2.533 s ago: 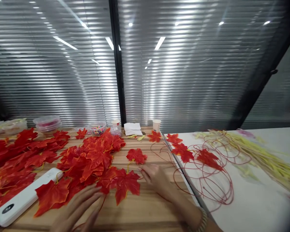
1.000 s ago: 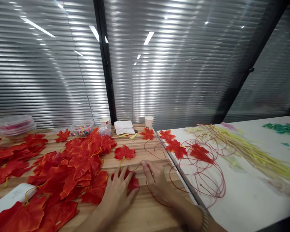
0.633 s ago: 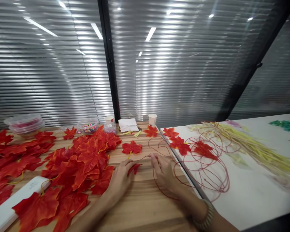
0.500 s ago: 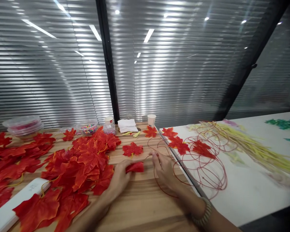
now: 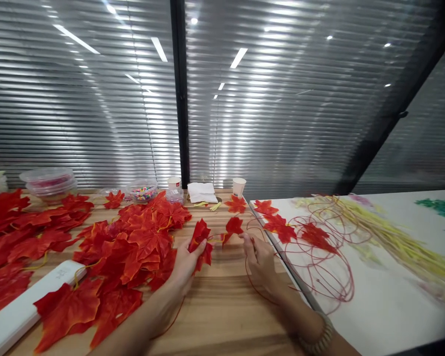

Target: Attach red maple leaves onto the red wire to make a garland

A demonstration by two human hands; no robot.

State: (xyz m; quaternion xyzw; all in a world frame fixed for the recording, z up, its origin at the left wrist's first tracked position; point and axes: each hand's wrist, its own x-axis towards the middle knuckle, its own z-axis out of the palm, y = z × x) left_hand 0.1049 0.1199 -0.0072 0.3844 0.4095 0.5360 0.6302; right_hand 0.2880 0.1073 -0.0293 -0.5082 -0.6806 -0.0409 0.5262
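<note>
A red artificial maple leaf [image 5: 200, 233] is pinched between the thumb and fingers of my left hand [image 5: 185, 267], above the wooden table. Just right of it, a second red maple leaf [image 5: 232, 228] hangs between my two hands, with a short yellowish stem toward the left one. My right hand [image 5: 262, 261] is closed in a pinch on a thin red cord [image 5: 249, 269], which loops down below it; the exact grip is too small to make out. Coiled red cord [image 5: 341, 284] lies to the right with several leaves [image 5: 279, 227] along it.
Heaped red leaves [image 5: 144, 242] cover the left of the wooden table [image 5: 222, 316], beside a white power bank-like bar [image 5: 32, 306]. Behind stand a bead tub [image 5: 143, 192], paper cups [image 5: 239, 187] and stacked plastic tubs [image 5: 51, 184]. A white table [image 5: 378, 306] at right bears yellow strands [image 5: 389, 235].
The leaf in my left hand is turned up and opened out. Another leaf, earlier lying flat beyond my hands, is now raised between them. The view has shifted slightly left.
</note>
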